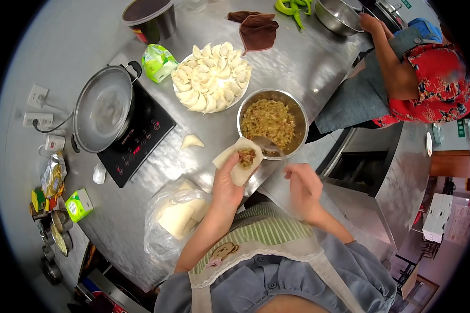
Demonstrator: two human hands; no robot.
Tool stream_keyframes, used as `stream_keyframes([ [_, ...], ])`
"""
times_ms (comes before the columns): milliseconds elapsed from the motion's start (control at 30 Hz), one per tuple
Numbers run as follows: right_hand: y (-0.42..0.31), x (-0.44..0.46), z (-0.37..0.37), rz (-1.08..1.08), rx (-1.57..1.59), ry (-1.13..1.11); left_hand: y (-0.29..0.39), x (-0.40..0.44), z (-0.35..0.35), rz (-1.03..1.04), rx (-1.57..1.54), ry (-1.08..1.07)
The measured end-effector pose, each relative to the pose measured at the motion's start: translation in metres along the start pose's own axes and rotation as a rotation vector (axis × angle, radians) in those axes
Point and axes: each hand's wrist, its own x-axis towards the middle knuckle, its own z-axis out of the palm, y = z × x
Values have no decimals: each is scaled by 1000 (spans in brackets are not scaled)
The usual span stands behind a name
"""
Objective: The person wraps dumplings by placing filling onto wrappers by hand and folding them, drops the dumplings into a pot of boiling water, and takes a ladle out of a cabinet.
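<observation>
Head view: the left hand (228, 182) cradles a pale wrapper (223, 155), thumb pressed along its near edge and the other fingers mostly hidden beneath; a mound of filling (246, 158) sits on it, just past the thumb tip. To do this well, I'd keep the mound compact and central and leave the margins clean, since greasy edges would probably seal badly. A light, level hold should spare the thin sheet. The right hand (304, 190) is apart from the wrapper, fingers loosely curled and blurred; whether they grip anything I cannot tell.

Left of the left fingers, more wrappers (175, 219) lie in a clear plastic bag (154, 235); keeping them covered would likely stop them drying. Just beyond the fingers stands the metal bowl (241, 110) of filling, with a spoon (268, 145) in it. Farther off to the left, a single dumpling (192, 141) lies on the steel table (141, 208); past it is a heaped plate of dumplings (211, 78).

As for writing, the cooktop (136, 143) beyond the bag shows red-lit digits and a pale brand name, both too small to read. Green packaging on the nearer packet (78, 204) and the farther one (159, 62) carries illegible lettering, as does the distant green sign (460, 128).
</observation>
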Motion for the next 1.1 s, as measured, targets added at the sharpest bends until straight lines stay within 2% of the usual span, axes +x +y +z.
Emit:
stream_keyframes([
  [133, 38, 14, 2, 123, -53, 196, -3, 1, -2, 12, 27, -12],
  [200, 58, 19, -1, 69, -461, 55, -5, 0, -3, 6, -22, -18],
  [233, 75, 11, 1, 160, -419, 32, -4, -2, -1, 8, -18, -24],
  [333, 76, 3, -3, 198, -391, -16, 3, -13, 4, -43, -86, -44],
  [467, 37, 2, -14, 105, -520, 58, 11, -30, 6, -53, -22, -53],
  [567, -3, 1, -14, 21, -430, 138, 12, -45, 4, -64, -32, -84],
  [633, -13, -5, 0, 357, 47, -82, 12, -55, 6, -67, -46, -128],
  [667, -13, -6, 6, 348, 47, -81, 13, -61, 6, -74, -53, -148],
  [733, -14, -6, 20, 988, 810, -243, 13, -76, 1, -71, -64, -163],
  [767, -21, -6, 26, 1077, 905, -226, 13, -81, -5, -76, -56, -167],
  [900, -32, -21, 42, 954, 816, -273, 9, -101, -29, -7, 43, -170],
  [967, -37, -31, 52, 769, 680, -270, 11, -116, -32, 27, 63, -169],
  [1100, -53, -47, 69, 796, 627, -295, 13, -134, -48, 103, 75, -140],
])
